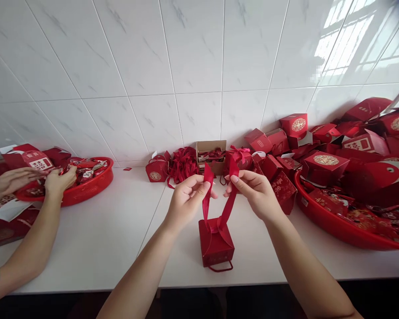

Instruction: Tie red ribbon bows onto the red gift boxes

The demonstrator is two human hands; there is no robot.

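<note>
A small red gift box (217,243) stands on the white table near its front edge, its top flaps folded together. A red ribbon (228,207) comes up from the top of the box in two strands. My left hand (189,195) pinches one ribbon end between thumb and fingers. The other end is pinched by my right hand (252,190). Both strands are held up apart in a V above the box. A red cord handle (222,268) lies at the box's front on the table.
Behind my hands are a heap of red ribbons (183,165), a cardboard box (211,145) and a bow-tied red box (241,156). At right, a red basin (335,228) stands beside piled red boxes (294,126). At left, another person's hands (58,181) work over a red basin (96,188).
</note>
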